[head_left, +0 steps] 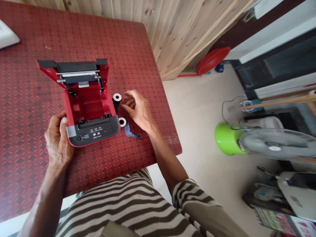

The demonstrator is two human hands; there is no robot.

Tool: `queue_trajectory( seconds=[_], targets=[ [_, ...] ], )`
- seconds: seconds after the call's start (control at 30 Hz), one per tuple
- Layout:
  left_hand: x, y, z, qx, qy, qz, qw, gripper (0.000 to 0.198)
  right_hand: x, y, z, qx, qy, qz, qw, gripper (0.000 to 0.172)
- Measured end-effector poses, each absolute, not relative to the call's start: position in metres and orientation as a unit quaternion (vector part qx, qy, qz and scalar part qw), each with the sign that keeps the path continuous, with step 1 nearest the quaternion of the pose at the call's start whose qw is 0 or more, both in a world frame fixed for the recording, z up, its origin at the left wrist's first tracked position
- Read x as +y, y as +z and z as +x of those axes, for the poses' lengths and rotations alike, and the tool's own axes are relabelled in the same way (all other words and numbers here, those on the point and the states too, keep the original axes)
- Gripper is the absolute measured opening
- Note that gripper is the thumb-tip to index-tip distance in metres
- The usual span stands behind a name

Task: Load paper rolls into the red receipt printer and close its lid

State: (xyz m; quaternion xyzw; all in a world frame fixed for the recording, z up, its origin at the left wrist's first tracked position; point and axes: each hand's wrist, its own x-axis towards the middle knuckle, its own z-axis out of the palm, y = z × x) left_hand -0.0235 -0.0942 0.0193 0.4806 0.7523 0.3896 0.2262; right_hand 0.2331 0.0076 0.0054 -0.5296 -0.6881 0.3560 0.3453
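Observation:
A red and black printer-like device (96, 133) stands on the patterned red table with its lid raised, and its red inner bay shows no roll. My left hand (58, 138) grips the device's front left corner, thumb along its side. Close to the device's right side are two small rolls with white ends: an upper one (117, 97) and a lower one (122, 122). A crumpled blue strip (130, 131) lies beside the lower roll. My right hand (138, 108) is just right of the upper roll, fingers curved and apart, with nothing seen between them.
The red table (133, 42) ends at a wooden plank wall (168, 29) behind and at its right edge. A white object (7, 34) sits at the far left. Beyond the floor stand a green bucket (228, 138) and a fan (276, 143).

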Motion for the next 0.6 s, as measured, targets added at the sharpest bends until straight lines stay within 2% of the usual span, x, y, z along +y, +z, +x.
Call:
queue_trajectory(
  seconds=[0.1, 0.23, 0.3, 0.47, 0.6],
  targets=[
    [-0.094, 0.02, -0.022, 0.756, 0.385, 0.474, 0.235, 0.044, -0.007, 0.022, 0.254, -0.725, 0.387, -0.489, 0.293, 0.016],
    [-0.093, 0.02, -0.02, 0.76, 0.387, 0.476, 0.215, 0.041, -0.024, 0.032, 0.258, -0.785, 0.433, -0.393, 0.204, 0.036],
    [-0.093, 0.02, -0.02, 0.756, 0.391, 0.484, 0.204, 0.04, -0.027, 0.029, 0.251, -0.789, 0.427, -0.391, 0.206, 0.036],
    [-0.093, 0.017, -0.022, 0.748, 0.407, 0.471, 0.229, 0.038, -0.036, 0.03, 0.25, -0.751, 0.444, -0.426, 0.239, 0.021],
    [-0.094, 0.021, -0.017, 0.678, 0.551, 0.453, 0.176, 0.04, -0.048, 0.059, 0.265, -0.708, 0.461, -0.454, 0.284, 0.024]
  ],
)
